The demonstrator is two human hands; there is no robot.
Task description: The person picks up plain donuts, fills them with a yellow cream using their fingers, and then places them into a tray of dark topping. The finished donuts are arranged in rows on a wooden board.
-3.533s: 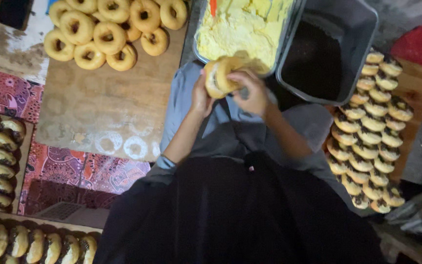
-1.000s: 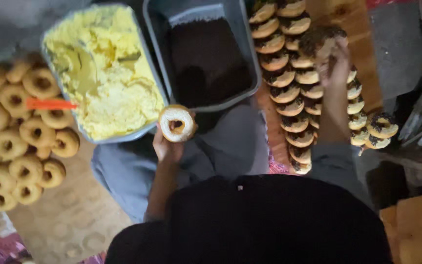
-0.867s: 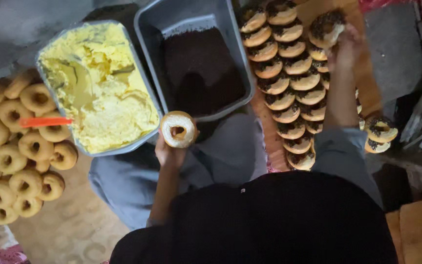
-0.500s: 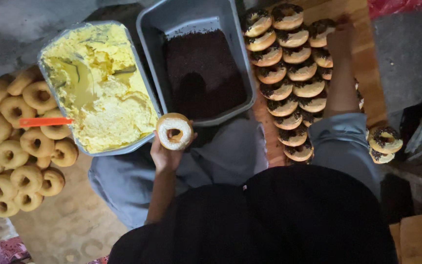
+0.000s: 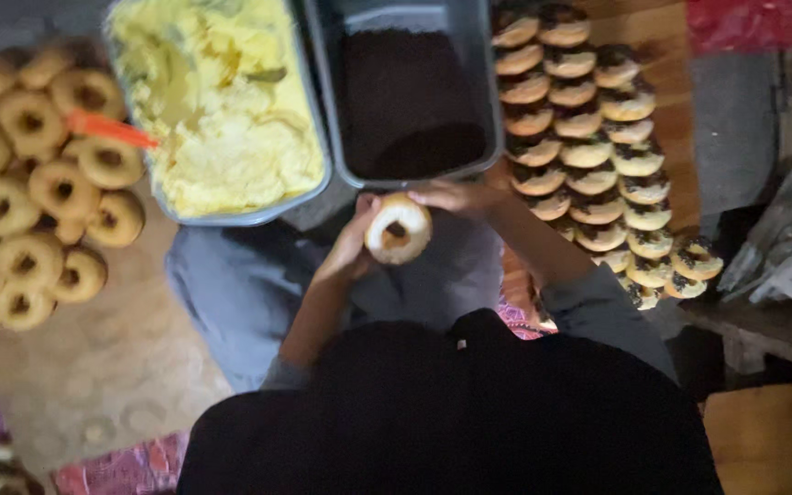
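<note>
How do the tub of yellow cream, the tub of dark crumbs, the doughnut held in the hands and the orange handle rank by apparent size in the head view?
1. Tub of yellow cream and tub of dark crumbs: look alike, both cut off at the top edge.
2. Doughnut, held nearer the camera.
3. Orange handle.

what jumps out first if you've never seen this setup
A pale ring doughnut is held in front of the body, with the left hand under it and the right hand at its top edge. Above sit a grey tub of yellow cream and a grey tub of dark crumbs.
</note>
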